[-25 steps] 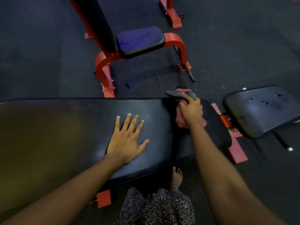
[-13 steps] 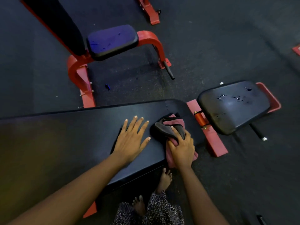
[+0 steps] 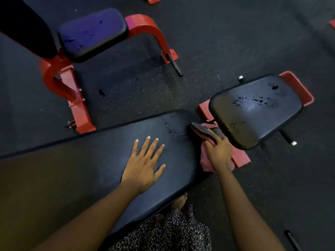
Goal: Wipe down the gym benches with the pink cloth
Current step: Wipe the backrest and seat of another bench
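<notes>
Left hand [image 3: 143, 167] flat on the long bench pad [image 3: 72, 169], right hand [image 3: 219, 154] gripping the pink cloth [image 3: 205, 160] at the pad's end.

The left hand lies palm down with fingers spread and straight; just beyond its fingertips a wet smear [image 3: 172, 127] marks the pad. The right hand's fingers curl over the bunched cloth, whose top fold looks dark grey, and hold it against the pad's rounded end. The cloth fills the gap between that end and the smaller seat pad [image 3: 253, 109] just right of the hand, which is dotted with droplets [image 3: 253, 101]. Below the right hand a red base plate [image 3: 239, 158] lies on the dark floor [image 3: 235, 42]. Well beyond the left hand stands a second bench [image 3: 92, 31] on a red frame [image 3: 72, 95]. Between the forearms show a bare foot [image 3: 179, 201] and a patterned garment [image 3: 163, 230].
</notes>
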{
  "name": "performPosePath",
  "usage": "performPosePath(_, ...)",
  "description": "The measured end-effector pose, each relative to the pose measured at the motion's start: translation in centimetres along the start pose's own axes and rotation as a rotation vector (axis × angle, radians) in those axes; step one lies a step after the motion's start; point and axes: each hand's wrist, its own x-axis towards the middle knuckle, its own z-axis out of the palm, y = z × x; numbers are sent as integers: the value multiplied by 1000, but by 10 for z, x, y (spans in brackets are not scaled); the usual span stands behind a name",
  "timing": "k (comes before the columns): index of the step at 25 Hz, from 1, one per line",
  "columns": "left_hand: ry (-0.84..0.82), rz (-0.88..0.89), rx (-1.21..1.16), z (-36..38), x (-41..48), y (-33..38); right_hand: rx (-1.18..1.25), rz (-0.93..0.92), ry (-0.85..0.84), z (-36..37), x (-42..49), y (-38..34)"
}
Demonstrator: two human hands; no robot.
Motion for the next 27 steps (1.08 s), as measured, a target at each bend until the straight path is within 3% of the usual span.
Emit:
performPosePath(3,12,24,-8,-1,3,1,177,-270,-26,3,-29,-64)
performPosePath(6,35,28,3,1,4,1,-47,-580,-233,27,-34,-113)
performPosePath(12,68,25,14,3,4,1,81,-383,-111,43,28,-88)
performPosePath(14,76,17,15,3,4,2,124,-220,-47,44,59,-67)
performPosePath(17,71,21,26,3,5,1,69,26,-114,39,100,-39)
performPosePath(22,74,19,36,5,4,1,-84,-158,-320,39,127,-38)
performPosePath(27,91,24,52,5,4,1,-73,-46,-310,30,109,-12)
